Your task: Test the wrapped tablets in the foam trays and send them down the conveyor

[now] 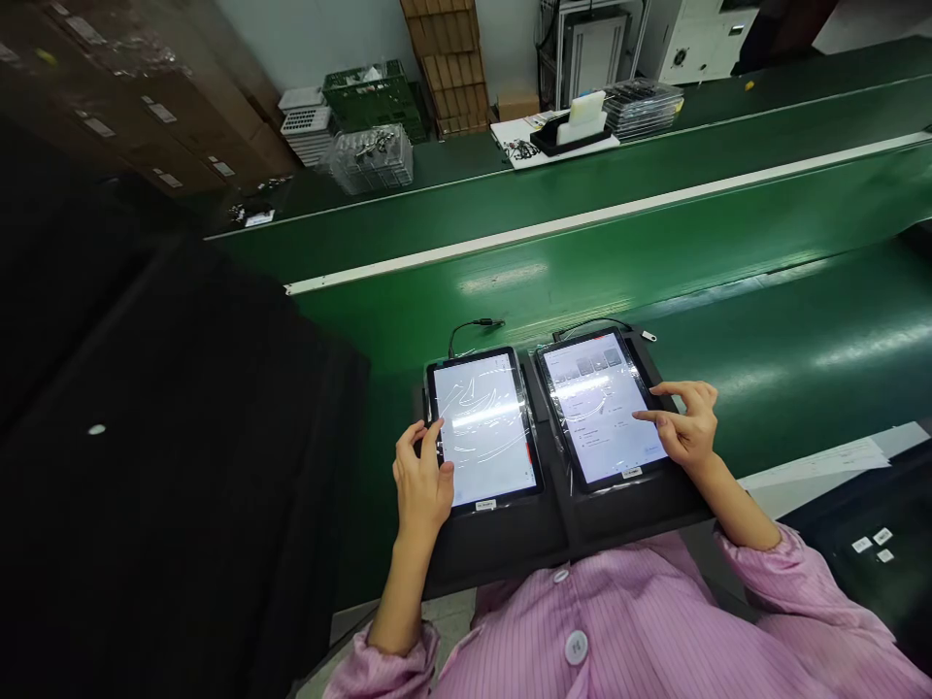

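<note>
Two tablets lie side by side on a black padded mat point(502, 549), both screens lit. The left tablet point(484, 456) shows a mostly white screen with curved strokes or film glare on it. On the right tablet point(604, 437) there is a page with a row of small pictures and lines of text. My left hand point(422, 485) rests at the left tablet's left edge, fingers apart, index finger over the screen's border. My right hand point(684, 422) is over the right tablet's right edge, index finger extended to the screen. Neither hand grips anything.
A short cable point(470, 325) sticks out from the left tablet's top, and another cable point(593, 320) from the right one's. Behind runs a green bench with a raised ledge, carrying clear trays point(371, 160) and a white board point(516, 155). Papers point(822, 466) lie at right; a dark panel stands left.
</note>
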Demonstrator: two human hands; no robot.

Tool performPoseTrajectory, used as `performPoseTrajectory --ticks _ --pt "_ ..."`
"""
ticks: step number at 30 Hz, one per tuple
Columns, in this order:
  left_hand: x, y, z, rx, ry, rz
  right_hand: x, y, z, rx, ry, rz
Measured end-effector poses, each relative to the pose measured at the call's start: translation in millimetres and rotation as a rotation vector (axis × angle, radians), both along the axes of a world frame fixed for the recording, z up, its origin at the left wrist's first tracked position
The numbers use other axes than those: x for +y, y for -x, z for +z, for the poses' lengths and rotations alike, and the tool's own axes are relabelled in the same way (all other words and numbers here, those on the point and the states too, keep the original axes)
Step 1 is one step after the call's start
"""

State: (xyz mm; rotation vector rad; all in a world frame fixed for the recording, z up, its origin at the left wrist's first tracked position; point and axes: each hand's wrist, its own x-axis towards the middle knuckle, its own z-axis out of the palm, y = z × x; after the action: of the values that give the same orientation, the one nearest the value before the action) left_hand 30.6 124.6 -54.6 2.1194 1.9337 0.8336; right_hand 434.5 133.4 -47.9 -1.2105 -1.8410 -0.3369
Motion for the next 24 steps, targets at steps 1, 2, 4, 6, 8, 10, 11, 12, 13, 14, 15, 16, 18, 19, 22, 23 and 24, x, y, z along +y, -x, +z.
performPoseTrajectory --ticks 1,2,4,6,8,10,11,12,13,14,15,16,18,19,22,23,24 --pt "0 0 0.3 0.003 -0.002 0.001 0 -1 -0.6 0.0 0.014 -0.007" --pt "0 -1 0.6 0.006 -0.004 0.002 -1 -1 -1.2 -0.003 0.034 -0.014" --pt "0 -1 0.8 0.01 -0.003 0.005 -2 -3 -2.4 -0.011 0.077 -0.029" --pt "0 -1 0.8 0.012 0.003 0.004 -3 -4 -3.4 -0.015 0.099 -0.037" --pt "0 -1 0.4 0.012 0.011 0.005 -2 -4 -3.8 -0.01 0.088 -0.034" --pt "-1 0 -0.2 0.012 0.018 0.007 -1 -3 -3.8 0.0 0.055 -0.021" --pt "-1 0 -0.6 0.012 0.022 0.007 -1 -2 -3.6 0.004 0.035 -0.013" --pt "-1 0 -1.0 0.012 0.027 0.007 0 -2 -3.4 0.008 0.02 -0.006" --pt "-1 1 -1.4 0.012 0.032 0.006 0 -1 -3.1 0.011 0.011 -0.001" --pt "0 1 -1.7 0.009 0.038 0.005 0 -1 -3.0 0.014 0.013 -0.001" --pt "2 2 -1.9 0.001 0.047 0.004 0 -1 -2.9 0.016 0.027 -0.006" --pt "4 2 -1.9 -0.011 0.06 0.002 -1 -1 -3.0 0.017 0.049 -0.013" --pt "9 3 -1.0 -0.03 0.092 0.002 -2 -2 -3.6 0.02 0.089 -0.023" --pt "12 2 -0.2 -0.023 0.107 0.006 -2 -3 -4.0 0.021 0.099 -0.022" --pt "18 -3 2.3 0.1 0.129 -0.043 -2 -3 -5.0 0.008 0.107 -0.004" --pt "18 -4 2.9 0.153 0.124 -0.111 -2 -2 -5.1 -0.001 0.111 0.0" --pt "17 -6 3.2 0.196 0.108 -0.202 -1 -2 -5.2 -0.011 0.118 0.003"
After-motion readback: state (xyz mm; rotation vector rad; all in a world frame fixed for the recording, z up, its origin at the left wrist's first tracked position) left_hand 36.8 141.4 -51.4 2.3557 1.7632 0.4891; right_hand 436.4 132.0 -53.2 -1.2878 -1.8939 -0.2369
